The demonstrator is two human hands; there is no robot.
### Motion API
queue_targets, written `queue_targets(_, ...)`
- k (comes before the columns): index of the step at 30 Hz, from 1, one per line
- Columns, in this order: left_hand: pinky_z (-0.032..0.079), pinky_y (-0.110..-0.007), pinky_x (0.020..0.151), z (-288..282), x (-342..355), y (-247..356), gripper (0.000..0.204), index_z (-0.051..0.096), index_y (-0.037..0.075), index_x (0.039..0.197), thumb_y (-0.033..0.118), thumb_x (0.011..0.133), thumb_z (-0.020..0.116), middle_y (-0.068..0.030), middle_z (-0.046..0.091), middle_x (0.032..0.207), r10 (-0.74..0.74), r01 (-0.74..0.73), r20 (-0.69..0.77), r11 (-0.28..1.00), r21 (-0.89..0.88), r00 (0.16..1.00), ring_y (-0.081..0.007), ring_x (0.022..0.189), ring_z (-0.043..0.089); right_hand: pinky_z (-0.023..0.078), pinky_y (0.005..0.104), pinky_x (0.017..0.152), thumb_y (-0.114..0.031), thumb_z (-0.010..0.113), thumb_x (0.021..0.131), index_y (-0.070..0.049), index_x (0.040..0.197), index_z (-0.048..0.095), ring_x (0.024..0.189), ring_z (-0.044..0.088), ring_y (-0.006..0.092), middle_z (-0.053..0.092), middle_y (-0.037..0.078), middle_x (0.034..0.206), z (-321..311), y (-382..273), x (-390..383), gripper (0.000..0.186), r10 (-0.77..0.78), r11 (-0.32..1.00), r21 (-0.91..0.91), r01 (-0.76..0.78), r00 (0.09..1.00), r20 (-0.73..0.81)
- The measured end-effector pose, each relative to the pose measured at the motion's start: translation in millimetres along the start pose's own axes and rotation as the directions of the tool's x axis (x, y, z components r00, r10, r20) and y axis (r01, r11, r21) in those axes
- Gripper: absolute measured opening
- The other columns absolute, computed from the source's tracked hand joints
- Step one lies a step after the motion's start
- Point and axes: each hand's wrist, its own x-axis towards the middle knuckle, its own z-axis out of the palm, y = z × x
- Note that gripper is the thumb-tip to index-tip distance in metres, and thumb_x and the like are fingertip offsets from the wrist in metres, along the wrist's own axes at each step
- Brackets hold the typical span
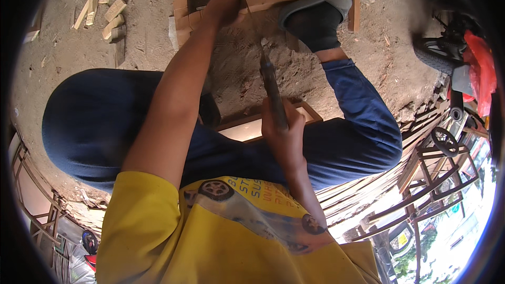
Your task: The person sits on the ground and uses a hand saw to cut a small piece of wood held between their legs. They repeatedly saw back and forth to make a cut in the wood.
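My right hand (pixel 284 131) is wrapped around the dark handle of a handsaw (pixel 270 79). Its thin blade, seen nearly edge-on, reaches forward to a light-brown wooden strip (pixel 271 0) lying across the ground. On that strip, just left of the blade, rests my left hand (pixel 223 9), its fingers closed round the wood and partly blurred. My foot in a grey sandal (pixel 318 10) and black sock presses on the strip's right end. Where exactly the blade meets the wood is hard to make out beside the left hand.
Several short wood offcuts (pixel 114 18) lie at the far left. A wooden frame with a pale panel (pixel 250 130) sits beneath my right hand. At right are a dark tyre (pixel 436 55), a red plastic bag (pixel 478 73) and stacked wooden slats (pixel 363 184).
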Motion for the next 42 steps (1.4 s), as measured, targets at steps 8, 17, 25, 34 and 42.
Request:
queue_targets(8,0.055,-0.044,0.079,-7.5,1.9,15.3,0.031,0.064,0.005,0.1,0.022,0.075,0.069,-0.0182,0.068,0.099,0.0,0.002,0.032,0.999,-0.04,0.999,-0.0342,0.094,0.066,0.035,0.0299,0.042,-0.004,0.064,0.087,0.002,0.071,0.053,0.051,0.039,0.0037,0.046,0.006,0.051,14.9,0.8,42.6,0.02,0.074,0.995,0.06,-0.077,0.996,0.043)
queue_targets(17,0.053,-0.045,0.08,-12.3,0.3,11.3,0.032,0.063,0.006,0.103,0.023,0.076,0.069,-0.0173,0.068,0.099,-0.035,0.035,0.095,0.999,0.002,0.995,-0.034,0.093,0.066,0.034,0.0284,0.043,-0.003,0.063,0.087,0.002,0.076,0.058,0.051,0.039,0.0027,0.047,0.005,0.052,-26.3,-3.9,-14.3,0.014,0.04,0.997,0.064,-0.041,0.999,0.017)
queue_targets(25,0.054,-0.044,0.08,-13.7,3.0,10.5,0.031,0.064,0.005,0.101,0.02,0.075,0.07,-0.0173,0.068,0.097,-0.008,0.0,0.121,0.998,0.068,0.993,-0.0339,0.092,0.066,0.035,0.0262,0.043,-0.001,0.063,0.087,0.002,0.07,0.055,0.051,0.039,0.0026,0.047,0.005,0.05,-38.1,-3.2,-44.2,0.019,0.047,0.999,0.014,-0.048,0.999,0.004)
queue_targets(34,0.055,-0.043,0.076,-2.2,-3.5,-5.9,0.033,0.064,0.003,0.102,0.021,0.075,0.068,-0.0167,0.069,0.09,0.029,-0.03,-0.025,0.999,-0.015,0.999,-0.0344,0.087,0.067,0.034,0.0259,0.043,-0.001,0.063,0.087,0.002,0.073,0.055,0.055,0.041,0.0016,0.047,0.003,0.053,-2.2,-20.3,42.8,0.017,0.136,0.982,0.116,-0.149,0.984,0.118)
queue_targets(42,0.053,-0.047,0.077,-15.2,-7.5,11.9,0.029,0.061,0.003,0.104,0.017,0.079,0.063,-0.0202,0.067,0.097,-0.025,0.027,0.099,1.0,-0.015,0.995,-0.0364,0.093,0.065,0.031,0.0266,0.043,-0.003,0.062,0.089,0.001,0.069,0.052,0.051,0.037,0.0018,0.042,0.002,0.05,-14.7,-13.1,5.0,0.023,0.112,0.993,0.041,-0.115,0.992,0.066)
